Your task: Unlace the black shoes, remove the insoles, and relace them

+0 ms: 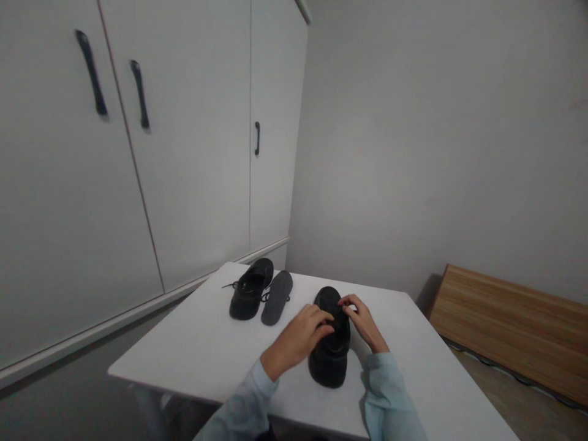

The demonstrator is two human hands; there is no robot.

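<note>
**Near shoe (327,369) stands toward the front of the bench (188,349)**

From where I stand, a white cupboard (197,171) fills the left side of the room, with three dark handles (140,94) on its doors. The white bench stands to its right, one far corner close by the cupboard's base.

Farthest left on the bench is the far shoe (245,306), black, its opening facing up, with a thin lace (228,285) trailing out to the left. Just beside it lies a flat grey insole (277,298); dark lace loops show at both its edges.

Next comes the person's left hand (327,323), reaching in from a pale blue sleeve (243,404). Its grip is open, thumb and fingers parted over the left side of the near shoe; I can't make out whether they touch it. The near shoe, black too, lies lengthwise between the two hands.

The right hand (342,304) is at the shoe's right side, fingers bent, thumb and forefinger tips close together. Whether its grip pinches anything, I cannot tell.

Beyond, against the grey wall (436,135), leans a wood-grained board (509,324), and a dark cable (505,372) runs along its lower edge.
</note>
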